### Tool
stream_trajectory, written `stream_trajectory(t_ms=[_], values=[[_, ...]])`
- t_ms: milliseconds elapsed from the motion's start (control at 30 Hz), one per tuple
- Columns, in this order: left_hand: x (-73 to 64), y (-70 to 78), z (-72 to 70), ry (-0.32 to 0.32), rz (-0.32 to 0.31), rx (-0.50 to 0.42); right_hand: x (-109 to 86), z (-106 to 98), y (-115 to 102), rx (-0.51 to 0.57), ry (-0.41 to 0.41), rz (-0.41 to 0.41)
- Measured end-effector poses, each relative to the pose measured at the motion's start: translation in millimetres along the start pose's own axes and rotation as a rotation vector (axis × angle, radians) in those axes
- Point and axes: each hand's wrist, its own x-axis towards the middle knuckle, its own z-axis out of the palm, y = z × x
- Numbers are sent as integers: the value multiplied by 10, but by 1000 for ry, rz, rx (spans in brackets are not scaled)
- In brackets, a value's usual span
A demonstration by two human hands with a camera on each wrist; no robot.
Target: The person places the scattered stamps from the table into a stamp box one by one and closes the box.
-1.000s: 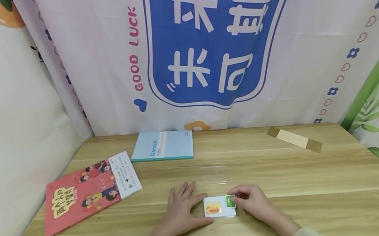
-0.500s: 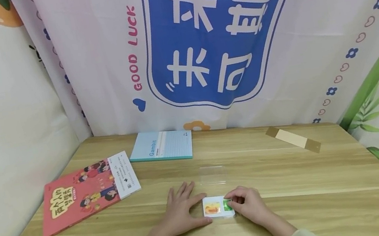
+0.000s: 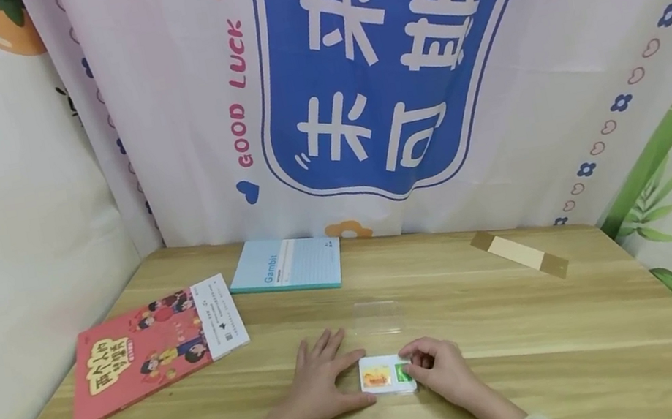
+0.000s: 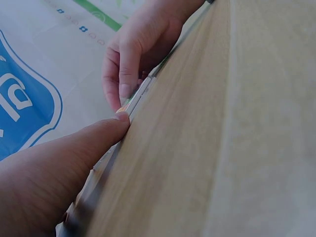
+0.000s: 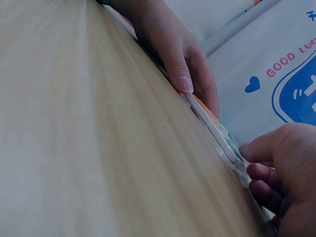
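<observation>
The white card (image 3: pixel 393 370) is laid flat on the tabletop (image 3: pixel 529 325), long axis roughly parallel to the far edge. Its left end is touched by the left hand (image 3: pixel 319 386), thumb and forefinger extended. At its right end the green sticker (image 3: pixel 401 373) is pinched by the nearer right hand (image 3: pixel 439 368); the yellow sticker (image 3: pixel 376 377) is located leftward. Beyond, a clear plate (image 3: pixel 377 317) is placed toward the far edge.

On table (image 3: pixel 531 340): stamps (image 3: pixel 376 376) on card (image 3: pixel 393 375) between left hand (image 3: pixel 320 386) and right hand (image 3: pixel 441 371); plastic lid (image 3: pixel 377 318) behind; notebook (image 3: pixel 285 265) beyond; book (image 3: pixel 156 351) left.
</observation>
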Motion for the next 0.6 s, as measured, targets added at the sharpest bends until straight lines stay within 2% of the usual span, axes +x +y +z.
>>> stream_trajectory(t_ms=[167,300,600], values=[[1,2,-1,9,9,-9,6,-4,-23,83,51,74],[12,5,-17,2,-1,-9,39,-14,-12,105,96,84],[14,24,-37,-16,-1,-33,70,-171,-34,136,123,105]])
